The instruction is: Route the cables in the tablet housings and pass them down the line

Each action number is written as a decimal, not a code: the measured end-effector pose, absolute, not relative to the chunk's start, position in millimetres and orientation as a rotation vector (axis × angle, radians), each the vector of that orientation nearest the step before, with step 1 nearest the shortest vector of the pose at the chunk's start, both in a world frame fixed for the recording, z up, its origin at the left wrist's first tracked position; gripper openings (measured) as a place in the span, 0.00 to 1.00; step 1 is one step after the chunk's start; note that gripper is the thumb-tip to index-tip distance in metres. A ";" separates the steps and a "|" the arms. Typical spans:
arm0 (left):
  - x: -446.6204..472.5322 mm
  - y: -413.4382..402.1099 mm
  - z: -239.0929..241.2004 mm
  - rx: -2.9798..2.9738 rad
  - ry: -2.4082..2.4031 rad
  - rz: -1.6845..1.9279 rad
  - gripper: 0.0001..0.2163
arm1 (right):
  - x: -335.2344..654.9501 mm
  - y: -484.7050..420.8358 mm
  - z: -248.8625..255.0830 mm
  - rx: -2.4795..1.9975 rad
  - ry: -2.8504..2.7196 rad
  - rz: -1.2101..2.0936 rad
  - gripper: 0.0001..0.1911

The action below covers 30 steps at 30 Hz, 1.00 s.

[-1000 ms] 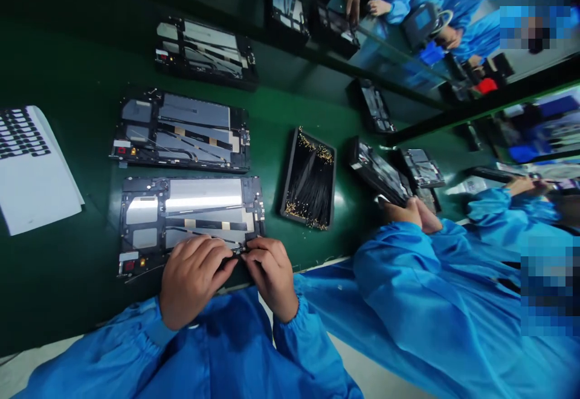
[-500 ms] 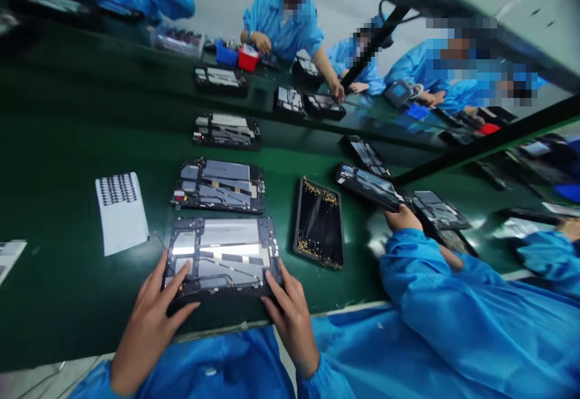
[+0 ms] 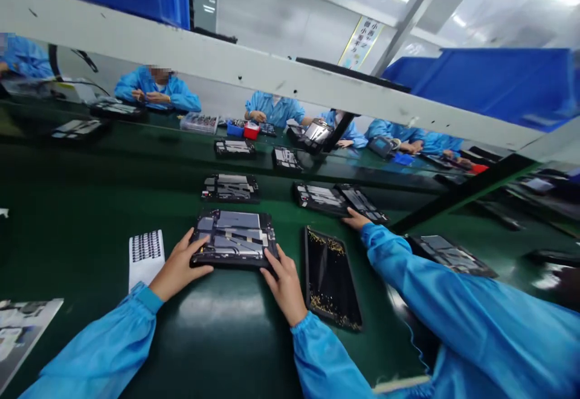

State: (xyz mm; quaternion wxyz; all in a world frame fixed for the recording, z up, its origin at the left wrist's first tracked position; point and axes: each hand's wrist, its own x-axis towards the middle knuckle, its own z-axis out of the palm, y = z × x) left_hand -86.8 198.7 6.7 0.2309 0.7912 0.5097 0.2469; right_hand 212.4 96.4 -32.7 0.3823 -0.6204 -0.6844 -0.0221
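A black tablet frame (image 3: 233, 237) with grey inner plates and flat cables lies on the green belt (image 3: 81, 230), an arm's length out. My left hand (image 3: 179, 268) grips its near-left corner, thumb on top. My right hand (image 3: 284, 282) holds its near-right corner, fingers closed on the edge. Both arms are stretched out in blue sleeves.
A black tray (image 3: 331, 277) of gold-tipped parts sits right of my right hand. A white sticker sheet (image 3: 145, 255) lies to the left. More frames (image 3: 230, 187) lie farther up the belt. A co-worker's hand (image 3: 356, 219) on my right touches another frame (image 3: 322, 197). Several people work across the line.
My hands went from working at the frame's near edge to gripping its two corners and pushing it away up the belt. My view tilted up. The co-worker set a frame forward.
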 end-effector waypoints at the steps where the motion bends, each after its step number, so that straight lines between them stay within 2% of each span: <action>1: -90.1 201.6 9.5 2.157 1.411 0.693 0.33 | 215.2 98.0 -26.9 -1.597 -1.761 -0.034 0.25; 4: -97.6 226.9 24.1 1.983 1.514 0.852 0.31 | 227.1 122.7 9.5 -1.611 -1.765 0.100 0.27; 7: -90.4 291.1 32.6 1.783 1.598 0.899 0.23 | 237.5 199.2 49.1 -1.669 -1.712 0.421 0.20; 9: -78.4 340.9 28.8 1.692 1.665 0.866 0.19 | 238.7 264.7 61.2 -1.744 -1.670 0.525 0.18; 13: -58.9 405.2 10.2 1.564 1.754 0.843 0.18 | 226.0 361.8 49.9 -1.880 -1.588 0.691 0.18; 17: -57.0 412.6 -1.4 1.476 1.773 0.872 0.17 | 207.6 387.5 24.5 -1.964 -1.480 0.821 0.18; 20: -62.9 397.6 9.5 1.436 1.749 0.932 0.18 | 200.8 376.2 21.4 -1.964 -1.396 0.876 0.18; 24: -80.2 340.8 51.0 1.467 1.658 1.090 0.18 | 204.6 319.5 45.1 -1.870 -1.313 0.867 0.22; 27: -98.7 250.7 83.3 1.550 1.563 1.195 0.21 | 215.0 232.1 66.8 -1.746 -1.301 0.817 0.30; 30: -116.2 130.7 91.0 1.732 1.485 1.277 0.21 | 225.4 113.5 65.4 -1.679 -1.286 0.717 0.33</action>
